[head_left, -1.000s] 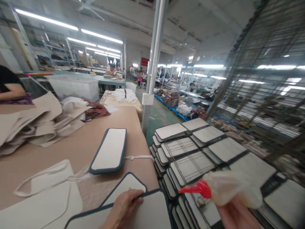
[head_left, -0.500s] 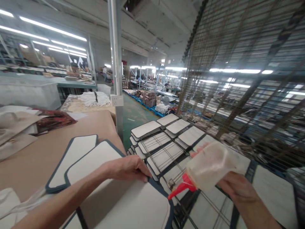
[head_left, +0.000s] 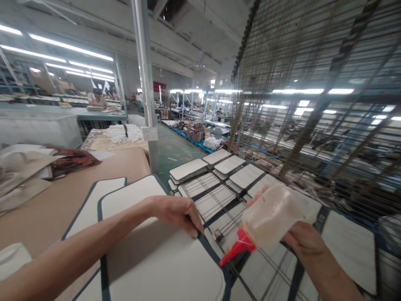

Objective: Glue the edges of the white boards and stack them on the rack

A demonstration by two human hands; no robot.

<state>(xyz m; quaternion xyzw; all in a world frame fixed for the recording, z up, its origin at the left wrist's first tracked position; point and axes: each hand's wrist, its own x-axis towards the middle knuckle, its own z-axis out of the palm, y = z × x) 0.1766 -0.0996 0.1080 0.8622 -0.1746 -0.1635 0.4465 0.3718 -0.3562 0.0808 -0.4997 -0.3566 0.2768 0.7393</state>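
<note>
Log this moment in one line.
left hand: pinching dark-edged panel | right hand: holding squeeze bottle, red nozzle angled down at panel's edge | alongside: more panels in rows

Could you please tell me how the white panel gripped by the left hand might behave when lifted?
The white panel is probably fairly stiff, as it looks flat with the left hand gripping its edge. It looks thin, so it is likely light for its size. Its broad, flat shape makes rolling unlikely.

Landmark, metal pole [head_left: 144, 75]: we record open space just right of it, above the aisle [head_left: 175, 146]; farther right, wire shelves [head_left: 322, 102] seem, through blur, to obstruct.
</note>
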